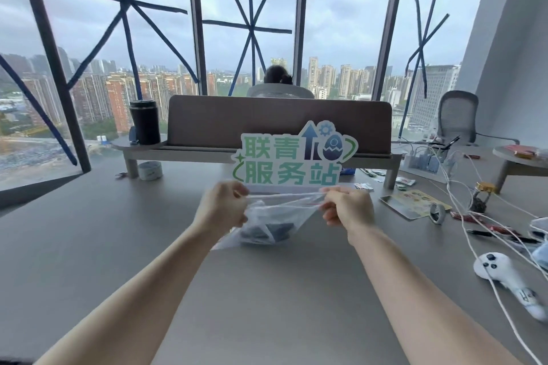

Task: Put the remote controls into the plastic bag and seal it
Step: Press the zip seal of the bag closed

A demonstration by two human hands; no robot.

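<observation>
Soft overcast daylight from the windows (243, 24); faint shadows; wide-angle bending at edges.

One clear plastic zip bag (275, 216) with dark remote controls (267, 231) inside, their number unclear; one white game controller (498, 272) at the surface's right edge; one black tumbler (145, 121); two tape rolls (150, 170) (437, 213).

My left hand (221, 208) and right hand (347, 207) pinched the plastic bag (275, 224) by its top corners, strip stretched taut, dark remote controls (271, 232) inside, bag bottom resting on grey desk (118, 231).
</observation>
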